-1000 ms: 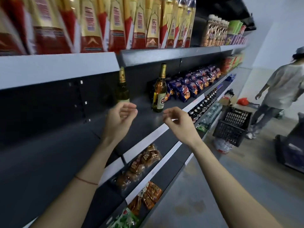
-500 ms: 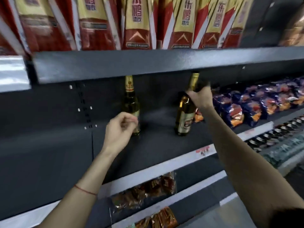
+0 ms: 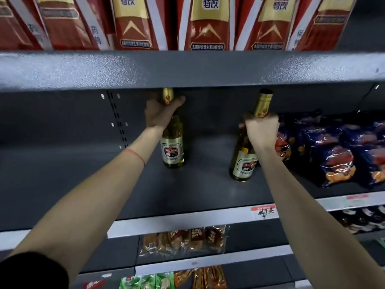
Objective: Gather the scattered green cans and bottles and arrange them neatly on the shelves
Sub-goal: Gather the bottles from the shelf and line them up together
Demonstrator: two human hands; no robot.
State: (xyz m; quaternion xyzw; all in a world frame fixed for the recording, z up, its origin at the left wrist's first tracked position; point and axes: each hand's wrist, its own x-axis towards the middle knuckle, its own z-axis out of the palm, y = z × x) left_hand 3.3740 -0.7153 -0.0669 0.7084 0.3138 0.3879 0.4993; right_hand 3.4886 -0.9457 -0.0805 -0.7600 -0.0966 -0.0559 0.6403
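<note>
Two green glass bottles with gold foil necks stand on the dark grey middle shelf [image 3: 198, 190]. My left hand [image 3: 160, 114] grips the neck of the left bottle [image 3: 172, 147], which stands upright. My right hand [image 3: 261, 130] wraps the neck of the right bottle [image 3: 242, 165], which leans with its top tilted to the right. Both bottles touch the shelf at their bases. The fingers of each hand hide part of the bottle shoulders.
Dark blue snack bags [image 3: 333, 151] crowd the shelf just right of the right bottle. Red and yellow cartons [image 3: 206, 24] line the shelf above, whose front edge [image 3: 187, 67] hangs low over the bottle tops. Packaged snacks [image 3: 183, 240] lie on lower shelves.
The view has moved closer to the shelf. My left hand rose from the left bottle's base to grip its neck. My right hand stays on the right bottle's neck, and that bottle now tilts.
</note>
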